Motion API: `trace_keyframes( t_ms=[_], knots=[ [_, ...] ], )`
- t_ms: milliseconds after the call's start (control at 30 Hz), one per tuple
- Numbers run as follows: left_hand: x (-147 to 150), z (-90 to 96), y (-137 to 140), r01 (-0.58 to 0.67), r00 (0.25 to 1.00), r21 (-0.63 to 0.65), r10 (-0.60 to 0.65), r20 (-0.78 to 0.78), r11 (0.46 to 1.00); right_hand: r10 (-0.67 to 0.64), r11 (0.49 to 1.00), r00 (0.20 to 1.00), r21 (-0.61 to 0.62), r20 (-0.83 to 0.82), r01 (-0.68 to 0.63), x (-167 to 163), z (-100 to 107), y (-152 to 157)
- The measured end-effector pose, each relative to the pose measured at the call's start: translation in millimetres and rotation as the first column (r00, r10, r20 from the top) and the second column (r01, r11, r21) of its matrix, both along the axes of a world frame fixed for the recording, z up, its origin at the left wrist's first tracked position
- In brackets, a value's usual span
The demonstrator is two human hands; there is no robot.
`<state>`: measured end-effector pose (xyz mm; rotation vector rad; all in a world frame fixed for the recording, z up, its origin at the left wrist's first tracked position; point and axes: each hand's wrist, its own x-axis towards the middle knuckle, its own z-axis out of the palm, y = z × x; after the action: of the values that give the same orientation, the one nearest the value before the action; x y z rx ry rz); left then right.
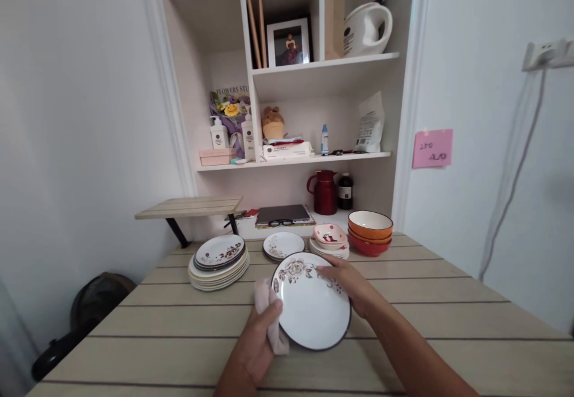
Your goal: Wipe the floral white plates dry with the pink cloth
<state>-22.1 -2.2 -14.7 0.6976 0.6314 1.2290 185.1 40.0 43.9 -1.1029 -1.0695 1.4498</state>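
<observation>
A round white plate with brown flowers and a dark rim is held up, tilted towards me, above the wooden table. My right hand grips its upper right edge, thumb on the face and fingers behind. At the plate's left edge, my left hand is closed on a pale pink cloth, which touches the rim. Behind the held plate lies a small stack of similar flowered plates. A taller stack of plates stands to the left.
Square dishes are stacked at the back, beside several orange and red bowls. A low wooden stand is at the back left. Behind are a laptop, a red jug and white shelves. A cable hangs on the right wall.
</observation>
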Motion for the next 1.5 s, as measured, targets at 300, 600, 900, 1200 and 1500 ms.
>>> trace_keyframes(
  t_ms=[300,600,900,1200,1500],
  knots=[
    [2.0,3.8,-0.3,0.037,0.999,0.057,-0.038,-0.001,0.998,-0.044,0.996,0.995,0.077,0.086,0.038,0.1,8.7,-4.5],
    [5.7,-1.3,0.0,-0.023,0.997,-0.022,0.021,-0.071,1.0,-0.017,0.996,0.993,0.094,0.117,0.006,-3.0,3.7,-3.8],
    [9.4,-4.2,3.4,-0.18,0.981,-0.033,0.177,-0.081,0.983,-0.007,0.993,0.999,0.119,0.052,0.001,-7.3,0.6,-4.9],
    [5.7,-6.3,13.1,-0.38,0.92,-0.106,0.387,0.055,0.919,0.06,0.994,0.979,0.097,-0.193,-0.041,-42.7,-28.1,-6.3],
    [4.3,-11.5,19.0,-0.307,0.942,-0.086,0.316,0.117,0.948,-0.111,0.99,0.883,0.025,-0.457,0.137,-82.9,-58.7,-13.4]
  ],
)
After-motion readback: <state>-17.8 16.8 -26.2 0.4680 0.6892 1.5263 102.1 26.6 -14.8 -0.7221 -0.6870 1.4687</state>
